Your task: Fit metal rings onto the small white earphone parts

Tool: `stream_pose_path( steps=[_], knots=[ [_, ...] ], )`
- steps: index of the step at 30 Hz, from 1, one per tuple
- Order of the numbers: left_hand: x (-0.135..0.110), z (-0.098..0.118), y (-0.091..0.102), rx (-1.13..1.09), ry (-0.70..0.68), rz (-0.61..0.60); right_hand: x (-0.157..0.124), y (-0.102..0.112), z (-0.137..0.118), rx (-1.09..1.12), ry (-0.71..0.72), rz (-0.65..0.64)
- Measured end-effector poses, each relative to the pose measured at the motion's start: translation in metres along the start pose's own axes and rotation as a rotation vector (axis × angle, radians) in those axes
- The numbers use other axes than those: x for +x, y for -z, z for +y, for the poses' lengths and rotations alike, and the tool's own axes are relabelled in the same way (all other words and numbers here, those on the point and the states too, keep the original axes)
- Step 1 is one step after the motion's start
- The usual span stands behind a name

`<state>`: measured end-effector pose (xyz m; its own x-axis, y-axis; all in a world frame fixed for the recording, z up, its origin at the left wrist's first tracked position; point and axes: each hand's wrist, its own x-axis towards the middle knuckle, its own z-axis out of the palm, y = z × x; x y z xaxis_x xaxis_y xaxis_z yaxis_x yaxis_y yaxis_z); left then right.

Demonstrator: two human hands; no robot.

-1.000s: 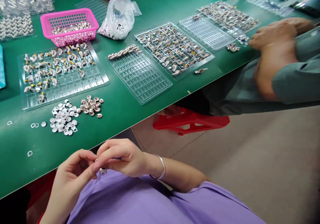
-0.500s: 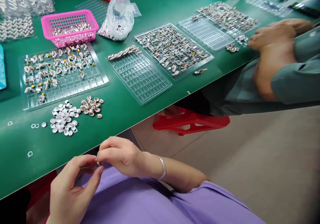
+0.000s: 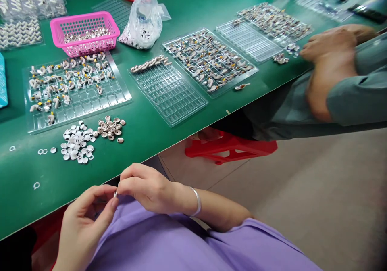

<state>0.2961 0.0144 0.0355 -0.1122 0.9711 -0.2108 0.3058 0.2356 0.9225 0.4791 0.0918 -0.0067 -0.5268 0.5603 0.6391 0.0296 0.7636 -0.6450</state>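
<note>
Over my lap, just off the table's front edge, my left hand (image 3: 87, 216) pinches a small beige cap-like part (image 3: 115, 193) between thumb and forefinger. My right hand (image 3: 145, 188) meets it from the right, its fingertips closed at the same part; its far side is hidden by the fingers. Beyond my hands, a heap of small white round caps (image 3: 75, 144) lies on the green table, beside a smaller heap of beige cups (image 3: 111, 128). Behind these heaps sits a clear tray (image 3: 90, 105) partly filled with curved beige pieces carrying yellow tabs.
A pink basket (image 3: 115, 31) of small parts and a plastic bag (image 3: 146, 21) stand farther back. More clear trays (image 3: 184, 97) lie to the right. At the right, a co-worker's crossed forearms (image 3: 329, 57) rest near the table edge, above a red stool (image 3: 229, 148).
My left hand has shifted slightly left, its thumb now closer to the forefinger. The small part has turned between the fingertips. The table's contents look the same.
</note>
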Motion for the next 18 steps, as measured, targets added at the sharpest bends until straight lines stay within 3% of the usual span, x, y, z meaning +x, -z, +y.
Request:
stream_pose_path(
  steps=[3,5,13,18],
  knots=[
    [0.0013,-0.0028,0.0007,-0.147,0.145,-0.007,0.0001,0.0005,-0.0013,-0.012,0.013,-0.002],
    [0.0013,-0.0037,0.0002,-0.196,0.165,0.003,0.0004,0.0007,-0.0023,-0.032,0.03,-0.012],
    [-0.0012,-0.0088,0.0008,-0.223,0.091,-0.063,-0.0003,0.0019,-0.0009,-0.186,0.148,-0.039],
    [0.0,-0.0017,0.0,-0.094,0.017,-0.012,0.0016,0.0041,-0.0003,-0.121,0.163,-0.039]
  ],
)
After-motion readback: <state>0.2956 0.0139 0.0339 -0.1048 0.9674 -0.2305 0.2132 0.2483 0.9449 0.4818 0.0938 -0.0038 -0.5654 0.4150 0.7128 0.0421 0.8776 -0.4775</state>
